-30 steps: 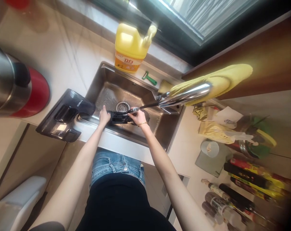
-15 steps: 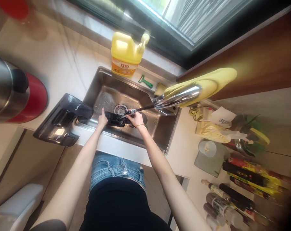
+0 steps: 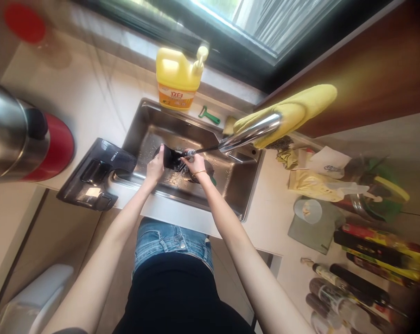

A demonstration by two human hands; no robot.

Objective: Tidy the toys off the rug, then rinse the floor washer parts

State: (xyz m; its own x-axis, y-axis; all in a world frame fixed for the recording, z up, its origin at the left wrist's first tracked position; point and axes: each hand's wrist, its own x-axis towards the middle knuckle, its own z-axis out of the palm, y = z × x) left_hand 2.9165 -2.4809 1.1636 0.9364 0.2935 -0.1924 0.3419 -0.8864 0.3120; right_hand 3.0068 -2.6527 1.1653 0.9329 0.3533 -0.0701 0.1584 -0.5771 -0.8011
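My left hand [image 3: 155, 167] is closed on the left end of a black plastic part [image 3: 169, 157], tilted over the steel sink [image 3: 154, 185]. A dark coil or ribbed piece shows at its right end. My right hand [image 3: 196, 164] grips the pull-out faucet head [image 3: 190, 152], its nozzle close to the black part. From there a dark hose [image 3: 208, 149] runs to the chrome faucet [image 3: 251, 132]. Wet drops cover the sink bottom. Under my right hand lies something dark and green, mostly hidden.
A black Tineco appliance part [image 3: 95, 174] lies on the counter left of the sink, near a red-and-steel vessel [image 3: 57, 144]. Behind stand a yellow detergent jug [image 3: 177, 79] and a green peeler [image 3: 209, 115]. Yellow rubber gloves [image 3: 300, 109] hang over the faucet. Several bottles [image 3: 328, 297] fill the right side.
My left hand has moved up and slightly right, tilting the black part up from the sink bottom. My right hand with the faucet head has shifted slightly up, staying beside it.
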